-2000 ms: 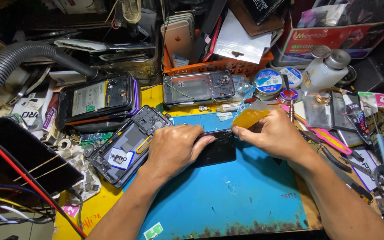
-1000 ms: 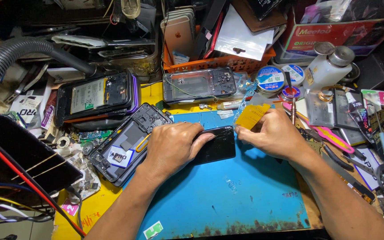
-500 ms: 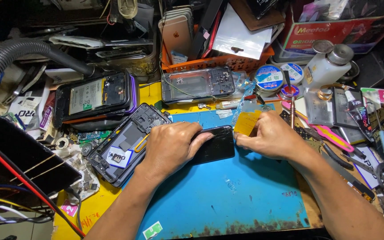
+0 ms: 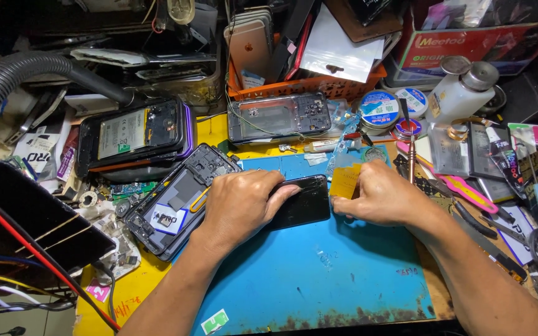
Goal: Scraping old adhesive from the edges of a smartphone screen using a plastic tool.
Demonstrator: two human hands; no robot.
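Note:
A black phone (image 4: 303,202) lies on the blue work mat (image 4: 319,274). My left hand (image 4: 238,205) presses down on its left part, fingers spread over the glass. My right hand (image 4: 378,196) sits at the phone's right end and pinches a thin yellow plastic card (image 4: 345,181) against that edge. An opened phone frame with a yellow strip inside (image 4: 179,199) lies just left of my left hand.
Another opened phone with its battery showing (image 4: 135,134) and a bare frame (image 4: 278,117) lie behind. A grey hose (image 4: 7,84) runs at the left. Tape rolls (image 4: 378,109), a white bottle (image 4: 462,93), tools (image 4: 468,193) and an orange basket (image 4: 309,84) crowd the back and right.
My right hand with the yellow card has slid a little left, closer to the phone's right edge. My left hand stays pressed on the phone.

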